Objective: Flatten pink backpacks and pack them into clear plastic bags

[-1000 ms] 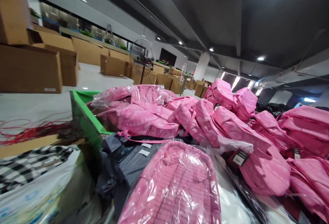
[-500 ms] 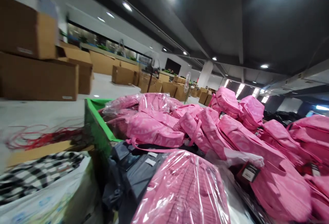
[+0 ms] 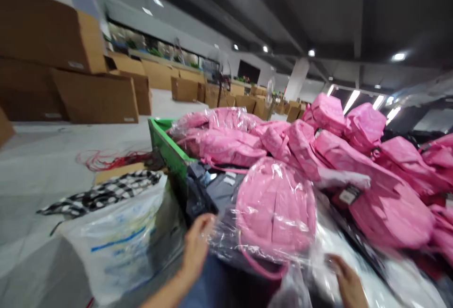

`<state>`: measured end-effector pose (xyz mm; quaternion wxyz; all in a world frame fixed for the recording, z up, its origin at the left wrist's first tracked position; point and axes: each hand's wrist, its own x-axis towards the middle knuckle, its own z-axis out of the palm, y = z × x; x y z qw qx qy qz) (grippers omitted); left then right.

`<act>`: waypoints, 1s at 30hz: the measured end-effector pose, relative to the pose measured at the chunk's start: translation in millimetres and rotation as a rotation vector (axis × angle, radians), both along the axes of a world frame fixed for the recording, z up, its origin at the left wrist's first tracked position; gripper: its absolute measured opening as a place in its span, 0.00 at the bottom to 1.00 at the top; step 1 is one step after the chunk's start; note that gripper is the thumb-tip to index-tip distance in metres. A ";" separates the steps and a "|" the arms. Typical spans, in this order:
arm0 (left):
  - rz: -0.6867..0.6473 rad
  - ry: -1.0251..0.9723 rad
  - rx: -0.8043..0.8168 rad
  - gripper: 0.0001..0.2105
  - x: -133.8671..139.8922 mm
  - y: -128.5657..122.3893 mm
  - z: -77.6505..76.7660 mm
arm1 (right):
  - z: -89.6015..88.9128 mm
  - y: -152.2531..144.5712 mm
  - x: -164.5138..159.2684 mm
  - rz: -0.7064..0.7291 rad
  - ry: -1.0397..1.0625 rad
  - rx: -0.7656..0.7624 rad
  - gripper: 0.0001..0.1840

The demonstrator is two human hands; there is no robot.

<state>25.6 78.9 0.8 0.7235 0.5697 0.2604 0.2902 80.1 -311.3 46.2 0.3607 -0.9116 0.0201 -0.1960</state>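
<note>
A pink backpack in a clear plastic bag (image 3: 276, 209) lies in front of me on top of dark grey packed items (image 3: 219, 190). My left hand (image 3: 196, 246) grips the plastic at the bag's left edge. My right hand (image 3: 347, 282) holds the plastic at its lower right. Behind it is a heap of many more pink backpacks (image 3: 318, 152), some wrapped, some with black tags.
A green bin wall (image 3: 166, 150) stands left of the heap. A white plastic sack (image 3: 116, 242) with checked fabric (image 3: 102, 195) is at lower left. Red cords (image 3: 109, 159) lie on the floor. Stacked cardboard boxes (image 3: 71, 77) line the left and back.
Both my hands have come into view and taken hold of the wrapped pink backpack. The view has swung down and to the left, with motion blur.
</note>
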 end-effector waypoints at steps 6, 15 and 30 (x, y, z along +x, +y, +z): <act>-0.468 0.249 -0.296 0.39 -46.8 -11.4 -51.7 | -38.3 -20.5 -70.4 -0.065 0.474 0.249 0.33; -0.578 0.804 -0.699 0.21 -70.6 -90.4 -103.4 | -76.4 73.5 -161.2 -0.014 0.278 0.043 0.39; -0.979 0.155 -0.080 0.34 -59.7 -156.1 -77.8 | -64.2 65.3 -131.0 -0.030 0.027 -0.254 0.20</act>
